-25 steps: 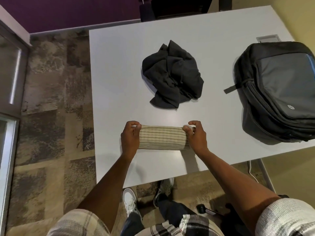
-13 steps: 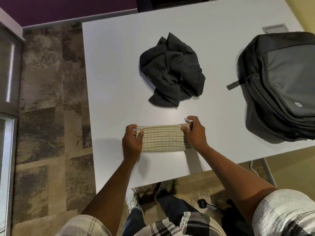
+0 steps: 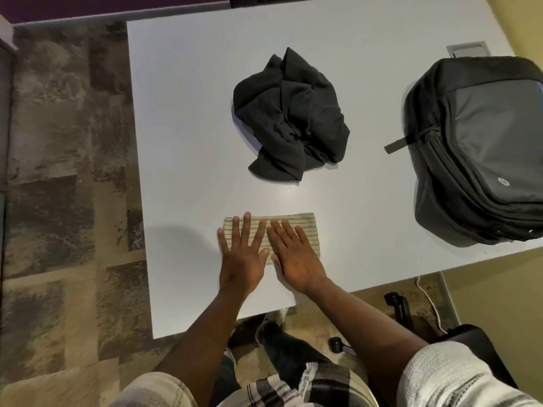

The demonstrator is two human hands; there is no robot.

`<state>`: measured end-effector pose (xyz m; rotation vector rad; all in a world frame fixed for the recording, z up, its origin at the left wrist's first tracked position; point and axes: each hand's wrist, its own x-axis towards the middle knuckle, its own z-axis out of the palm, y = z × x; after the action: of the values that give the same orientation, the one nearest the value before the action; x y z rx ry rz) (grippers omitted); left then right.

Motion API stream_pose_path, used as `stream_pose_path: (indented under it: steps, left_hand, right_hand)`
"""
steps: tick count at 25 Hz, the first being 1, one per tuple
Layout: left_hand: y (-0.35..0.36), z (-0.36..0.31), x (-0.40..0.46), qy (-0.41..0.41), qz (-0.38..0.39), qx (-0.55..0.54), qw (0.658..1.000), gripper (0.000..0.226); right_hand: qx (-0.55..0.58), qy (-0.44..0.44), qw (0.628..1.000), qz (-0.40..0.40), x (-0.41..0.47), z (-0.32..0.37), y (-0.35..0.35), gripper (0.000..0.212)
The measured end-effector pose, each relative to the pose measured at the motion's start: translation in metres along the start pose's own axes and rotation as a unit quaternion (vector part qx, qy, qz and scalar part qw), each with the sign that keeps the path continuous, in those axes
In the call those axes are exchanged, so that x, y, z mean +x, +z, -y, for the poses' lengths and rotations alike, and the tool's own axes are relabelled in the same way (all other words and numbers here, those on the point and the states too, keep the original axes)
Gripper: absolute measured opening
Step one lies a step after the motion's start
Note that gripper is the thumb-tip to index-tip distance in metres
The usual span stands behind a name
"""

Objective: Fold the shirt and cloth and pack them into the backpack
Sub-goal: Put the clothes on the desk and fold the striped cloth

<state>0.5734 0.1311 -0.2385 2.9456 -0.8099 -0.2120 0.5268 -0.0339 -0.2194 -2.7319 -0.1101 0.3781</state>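
A folded beige striped cloth [image 3: 305,227] lies flat near the front of the white table [image 3: 188,142]. My left hand [image 3: 242,254] presses on its left half with fingers spread straight. My right hand [image 3: 293,257] lies flat on its right half, beside the left hand. A crumpled black shirt [image 3: 289,116] sits in a heap farther back, in the middle of the table. The dark grey backpack [image 3: 482,151] lies on its back at the right side of the table, zipped as far as I can see.
A grey cable hatch [image 3: 467,49] is set in the table behind the backpack. The table's left edge and front edge drop to a patterned carpet [image 3: 64,171]. A dark chair base [image 3: 399,306] stands under the front right corner.
Both hands let go of the cloth's ends, which they were pinching, and now press flat on top of it. The cloth lies flat on the table.
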Motion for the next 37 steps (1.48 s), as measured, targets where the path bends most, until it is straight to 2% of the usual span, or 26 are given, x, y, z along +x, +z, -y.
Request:
stream_pose_path:
  steps: [4,11,13,16,19,21,25,27,30,34,37]
  left_hand:
    - [0.000,0.003,-0.001,-0.009,0.014,-0.006,1.000,0.074]
    - [-0.009,0.016,-0.006,0.007,-0.023,-0.041,0.999,0.079]
    - [-0.016,0.013,-0.009,-0.039,-0.032,-0.042,0.998,0.079]
    - [-0.025,0.006,-0.015,-0.167,-0.017,-0.085,0.982,0.078]
    - [-0.024,0.005,-0.023,-0.163,0.025,-0.064,0.984,0.077]
    - [-0.025,0.004,-0.023,-0.164,0.031,-0.077,0.983,0.076]
    - [-0.041,0.000,-0.005,-0.231,0.084,-0.151,0.958,0.091]
    - [-0.046,0.003,0.004,-0.263,0.096,-0.188,0.942,0.096]
    - [-0.050,0.013,0.015,-0.316,0.107,-0.231,0.914,0.081]
    - [-0.048,0.029,0.022,-0.316,0.137,-0.270,0.899,0.063]
    - [-0.051,0.037,0.020,-0.302,0.136,-0.324,0.886,0.054]
  right_hand:
    - [-0.066,-0.015,0.998,0.007,-0.013,-0.023,0.005,0.059]
    - [-0.094,0.055,0.994,-0.021,-0.034,-0.039,-0.006,0.065]
    - [-0.061,0.113,0.991,-0.047,-0.034,-0.033,-0.012,0.068]
    - [0.014,0.214,0.973,-0.087,-0.027,-0.021,-0.023,0.070]
    - [0.019,0.255,0.964,-0.080,-0.023,-0.009,-0.026,0.068]
    - [0.075,0.286,0.952,-0.083,-0.019,-0.002,-0.026,0.066]
    - [0.188,0.346,0.915,-0.093,-0.012,-0.002,-0.022,0.062]
    - [0.246,0.377,0.887,-0.102,-0.010,-0.007,-0.026,0.047]
    - [0.270,0.396,0.875,-0.065,-0.011,-0.012,-0.033,0.034]
    - [0.210,0.389,0.896,-0.039,-0.010,-0.011,-0.036,0.021]
    - [0.200,0.391,0.898,-0.038,-0.010,-0.008,-0.034,0.017]
